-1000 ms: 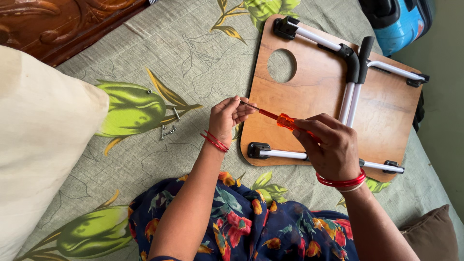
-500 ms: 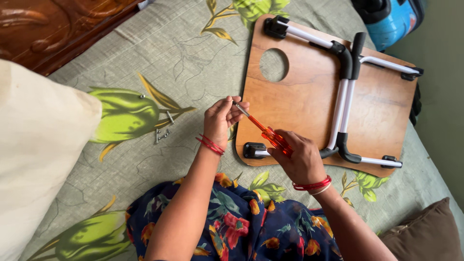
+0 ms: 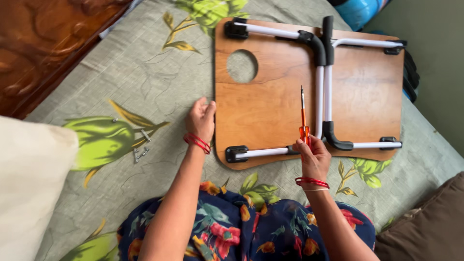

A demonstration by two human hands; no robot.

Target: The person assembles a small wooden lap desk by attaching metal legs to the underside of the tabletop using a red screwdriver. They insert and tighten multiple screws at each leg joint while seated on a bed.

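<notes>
— What did the right hand [image 3: 314,154] hold?

— It was clamped on an orange-handled screwdriver [image 3: 303,118], shaft pointing away from the person, over the upturned wooden lap table [image 3: 270,101].

— And the left hand [image 3: 200,118]?

— It held nothing; fingers loosely together, it rested on the bedsheet [image 3: 121,72] at the table's left edge, just touching it.

— Anything nearby?

— Loose screws [image 3: 141,147] lay on the sheet, left of that hand. The folded white legs [image 3: 324,92] lay just beyond the screwdriver.

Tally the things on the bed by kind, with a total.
Wooden folding table, upside down: 1
Orange screwdriver, in the right hand: 1
Folded white metal legs: 2
Loose screws, near the left hand: about 4
Total: about 8
</notes>
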